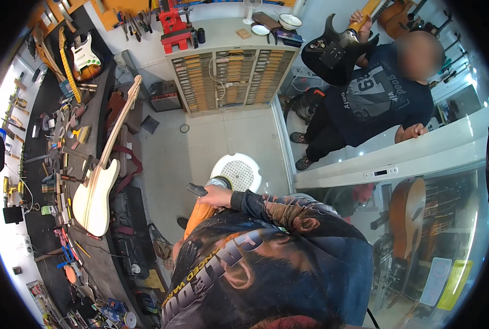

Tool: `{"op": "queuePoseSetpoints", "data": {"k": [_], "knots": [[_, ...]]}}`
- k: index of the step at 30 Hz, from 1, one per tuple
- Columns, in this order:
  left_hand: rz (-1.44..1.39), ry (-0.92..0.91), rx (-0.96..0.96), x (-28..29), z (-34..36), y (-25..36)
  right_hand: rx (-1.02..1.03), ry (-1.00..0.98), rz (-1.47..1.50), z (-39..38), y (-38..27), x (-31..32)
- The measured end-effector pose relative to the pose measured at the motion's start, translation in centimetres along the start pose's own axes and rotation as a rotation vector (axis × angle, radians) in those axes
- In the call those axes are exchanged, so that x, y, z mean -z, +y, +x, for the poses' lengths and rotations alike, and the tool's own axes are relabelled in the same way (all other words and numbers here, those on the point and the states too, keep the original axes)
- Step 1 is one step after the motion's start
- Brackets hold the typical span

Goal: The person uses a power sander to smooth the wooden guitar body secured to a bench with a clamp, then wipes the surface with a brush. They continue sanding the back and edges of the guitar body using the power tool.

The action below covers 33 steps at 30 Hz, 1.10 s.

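Observation:
My right hand (217,197) is closed around the front of an orange power tool (199,215), which looks like a grinder or sander. A black side handle (196,189) juts out to the left of that hand, and a round metal-rimmed head (221,182) shows just beyond it. Of my left hand, only a little skin shows low beside my body; its fingers are hidden. Just past the tool stands a round white stool (237,171) with a perforated seat. On the workbench (103,257) to my left lies a pale, unfinished electric guitar (97,194).
Hand tools crowd the left bench, with a sunburst guitar (85,57) at its far end. A drawer cabinet (231,82) bearing a red vise (174,27) stands ahead. At right, a person (376,104) holds a black guitar (332,52) beside a glass sliding door (387,172).

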<state>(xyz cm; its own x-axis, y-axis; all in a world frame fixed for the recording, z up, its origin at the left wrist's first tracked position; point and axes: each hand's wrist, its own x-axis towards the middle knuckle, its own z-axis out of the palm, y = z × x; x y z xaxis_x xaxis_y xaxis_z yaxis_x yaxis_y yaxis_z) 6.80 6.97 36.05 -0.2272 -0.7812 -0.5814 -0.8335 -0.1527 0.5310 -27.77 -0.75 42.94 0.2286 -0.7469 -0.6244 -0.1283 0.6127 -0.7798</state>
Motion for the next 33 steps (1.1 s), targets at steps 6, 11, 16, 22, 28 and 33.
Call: {"op": "queuePoseSetpoints", "data": {"k": [6,11,16,22,28,33], "knots": [[-0.004,0.002,0.009,0.0,-1.0,1.8,0.007,0.017,0.016,-0.7,0.0,0.5],[-0.025,-0.010,-0.043,-0.5,-0.4,0.4,0.018,0.024,0.030,-1.2,0.1,0.7],[-0.139,0.020,-0.071,-2.3,0.1,-4.3,0.015,-0.030,0.022,1.0,1.1,-0.6],[-0.038,0.049,-0.004,-2.1,-0.2,-2.2,-0.023,-0.101,0.160,-1.6,-0.5,-0.4],[-0.049,0.081,-0.004,-2.1,-1.8,0.1,-0.072,-0.172,0.057,-1.2,-0.5,0.3],[-0.069,0.089,0.053,-3.3,-1.9,-1.2,-0.073,-0.172,0.027,-0.2,-1.2,-0.5]]}}
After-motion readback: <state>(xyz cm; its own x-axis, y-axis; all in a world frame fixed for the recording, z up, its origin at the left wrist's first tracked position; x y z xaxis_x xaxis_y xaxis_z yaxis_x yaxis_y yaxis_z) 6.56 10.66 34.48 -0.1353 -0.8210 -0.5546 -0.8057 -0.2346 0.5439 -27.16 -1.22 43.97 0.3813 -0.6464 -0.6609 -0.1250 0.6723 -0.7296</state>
